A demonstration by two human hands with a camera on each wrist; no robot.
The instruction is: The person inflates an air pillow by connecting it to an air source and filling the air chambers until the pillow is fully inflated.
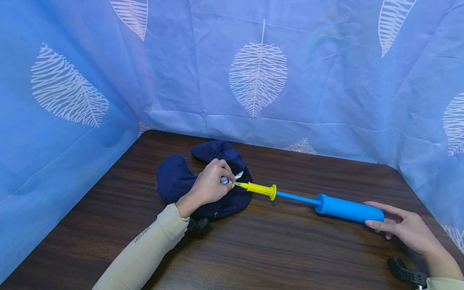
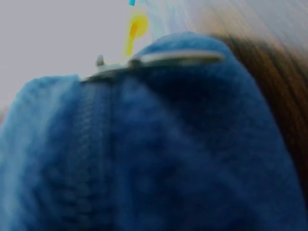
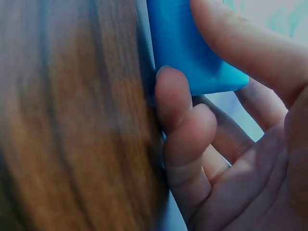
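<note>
A dark navy neck pillow (image 1: 176, 177) of soft fabric lies on the table, curved and partly folded. Over it, my left hand (image 1: 210, 183) pinches a white piece (image 1: 239, 175) at the pillow's opening, where the tip of a hand pump's yellow handle (image 1: 259, 189) meets it. The fingers hide the exact joint. A blue rod runs from the handle into the blue barrel of the hand pump (image 1: 348, 208), so the pump is drawn out. My right hand (image 1: 407, 229) grips the barrel's far end (image 3: 192, 53) between thumb and fingers. The pillow's zipper (image 2: 91, 144) fills the left wrist view, blurred.
The dark wood-grain table (image 1: 290, 249) carries everything. Blue cloth with white leaf prints (image 1: 308, 88) hangs behind it and along its sides. Black wrist devices sit below the left wrist (image 1: 198, 225) and the right wrist (image 1: 406, 274).
</note>
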